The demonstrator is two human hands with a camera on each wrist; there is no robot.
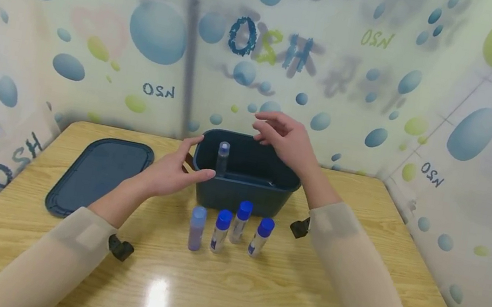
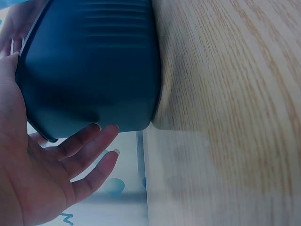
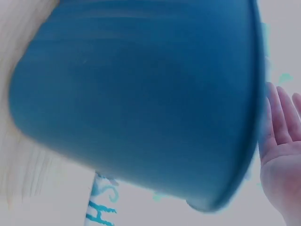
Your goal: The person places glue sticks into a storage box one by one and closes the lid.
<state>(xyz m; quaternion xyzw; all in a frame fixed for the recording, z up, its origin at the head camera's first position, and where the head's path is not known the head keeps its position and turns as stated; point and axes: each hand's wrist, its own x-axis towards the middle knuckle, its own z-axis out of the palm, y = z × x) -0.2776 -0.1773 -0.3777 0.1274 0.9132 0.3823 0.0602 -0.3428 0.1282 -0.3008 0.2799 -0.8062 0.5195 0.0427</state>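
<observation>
A dark blue plastic bin (image 1: 243,197) stands toward the back of the table. My left hand (image 1: 173,171) is at its left end, thumb along the front rim, other fingers spread by the outer wall. In the left wrist view its fingertips (image 2: 108,134) lie right at the bin's end. Above the bin's right part hovers my right hand (image 1: 285,141), fingers loosely bent and holding nothing. Inside the bin, at the left, a blue-capped glue stick (image 1: 222,157) stands upright. Several more stand in front, including a light-capped glue stick (image 1: 196,228) and a dark-blue-capped glue stick (image 1: 261,237).
A flat dark blue lid (image 1: 100,177) with a raised rim lies at the left of the wooden table (image 1: 219,302). Patterned walls (image 1: 286,95) enclose the back and sides. Small black wrist cameras (image 1: 120,248) hang at both cuffs.
</observation>
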